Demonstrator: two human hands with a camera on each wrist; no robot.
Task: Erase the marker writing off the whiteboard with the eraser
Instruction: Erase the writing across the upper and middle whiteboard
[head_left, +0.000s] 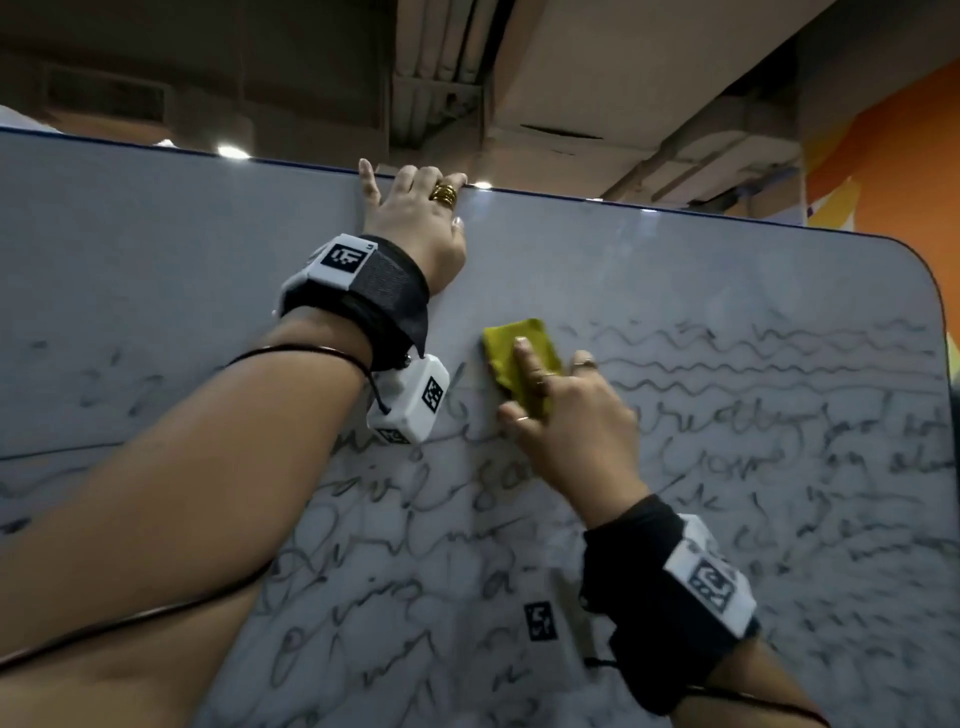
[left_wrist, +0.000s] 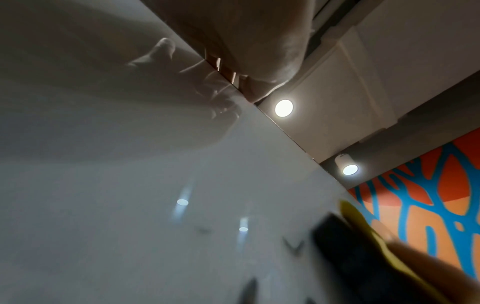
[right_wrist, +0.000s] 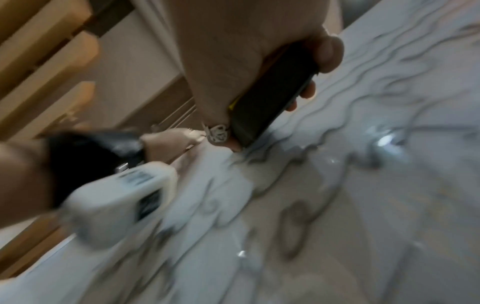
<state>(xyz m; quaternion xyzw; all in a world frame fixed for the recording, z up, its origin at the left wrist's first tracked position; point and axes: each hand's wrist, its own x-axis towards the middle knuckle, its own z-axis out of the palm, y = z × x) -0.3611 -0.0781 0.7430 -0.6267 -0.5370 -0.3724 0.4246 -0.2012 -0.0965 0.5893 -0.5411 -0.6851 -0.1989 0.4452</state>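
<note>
A large whiteboard (head_left: 675, 270) fills the head view, covered with black marker writing (head_left: 753, 457) across its lower and right parts. My right hand (head_left: 566, 415) grips a yellow eraser (head_left: 511, 348) with a dark felt underside (right_wrist: 272, 98) and presses it flat on the board at the left end of the top wavy lines. My left hand (head_left: 415, 218) is higher up, fingers hooked over the board's top edge (head_left: 571, 196), palm against the surface. In the left wrist view the eraser (left_wrist: 355, 218) shows blurred at the lower right.
The strip of board above the writing and its upper left (head_left: 156, 249) are mostly wiped, with faint smudges (head_left: 114, 384). A small black-and-white marker tag (head_left: 540, 621) is stuck on the board. An orange wall (head_left: 893, 150) stands beyond the right edge; ceiling lights (left_wrist: 284, 108) are overhead.
</note>
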